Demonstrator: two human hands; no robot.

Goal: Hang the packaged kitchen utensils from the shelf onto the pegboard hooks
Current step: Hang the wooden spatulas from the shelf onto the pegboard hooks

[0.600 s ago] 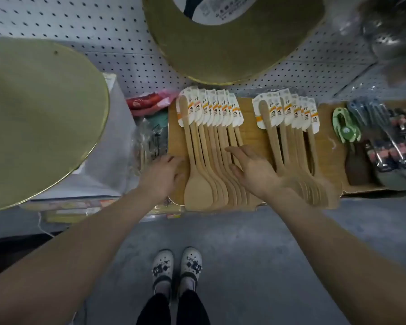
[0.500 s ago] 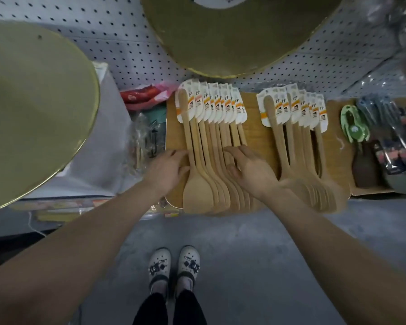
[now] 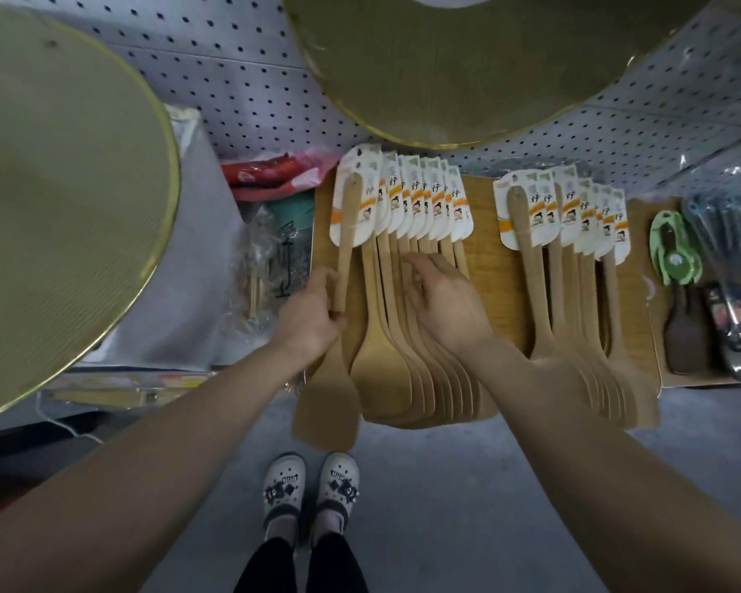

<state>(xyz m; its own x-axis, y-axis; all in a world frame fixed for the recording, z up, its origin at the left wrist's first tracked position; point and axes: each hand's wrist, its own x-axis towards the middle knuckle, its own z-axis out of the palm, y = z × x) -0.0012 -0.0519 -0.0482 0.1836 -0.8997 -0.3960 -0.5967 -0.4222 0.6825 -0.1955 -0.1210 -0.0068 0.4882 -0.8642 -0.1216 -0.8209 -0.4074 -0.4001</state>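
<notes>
Two fanned rows of wooden spatulas with white card labels lie on a shelf board (image 3: 484,233) below the pegboard (image 3: 240,87). My left hand (image 3: 311,318) grips the handle of the leftmost spatula (image 3: 345,250) and has it pulled away from the left row (image 3: 407,370), its blade hanging past the shelf edge. My right hand (image 3: 443,301) lies with straight fingers on the handles of that left row. The second row (image 3: 574,258) lies untouched to the right.
Two large round gold-rimmed discs (image 3: 61,199) (image 3: 488,57) hang in front of the pegboard at left and top. Bagged goods (image 3: 270,258) lie left of the board. A green utensil (image 3: 674,250) and packaged metal tools (image 3: 736,284) lie right. My feet (image 3: 311,490) stand on the grey floor.
My left hand went from resting beside the row to gripping the leftmost spatula's handle and drawing it out toward me and leftward. My right hand slid a little further onto the handles.
</notes>
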